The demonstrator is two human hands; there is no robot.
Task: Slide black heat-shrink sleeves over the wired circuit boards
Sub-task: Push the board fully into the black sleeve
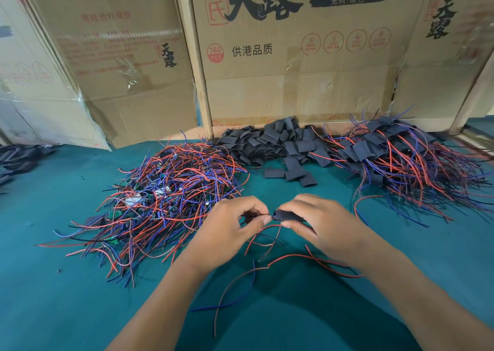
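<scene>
While the right hand (312, 217) grips a black heat-shrink sleeve (290, 215) between thumb and curled fingers, the left hand (235, 223) pinches the wires at the sleeve's left mouth, fingertips bunched together just beside it. Whatever sits inside the sleeve is hidden, so whether a circuit board is in it cannot be told. Both hands hover over the green desk (80, 297) near its front middle. Red, blue and black wires (267, 268) trail from the sleeve toward the viewer, looping loosely on the desk below the hands.

Left of the sleeve and a little farther back lies a heap of wired circuit boards (165, 198), a tangle of red and blue leads with small green boards showing among them. Directly behind the sleeve, against the back of the desk, is a pile of loose black sleeves (278, 145), a few of them strayed forward. Right of the sleeve and farther back sits a second heap of sleeved boards (395, 155), black sleeves with red and blue wires fanning out. Behind all three piles stand printed cardboard boxes (294, 56), forming a wall along the desk's far edge. At the far left edge more dark pieces (18, 158) lie on the desk, too blurred to name.
</scene>
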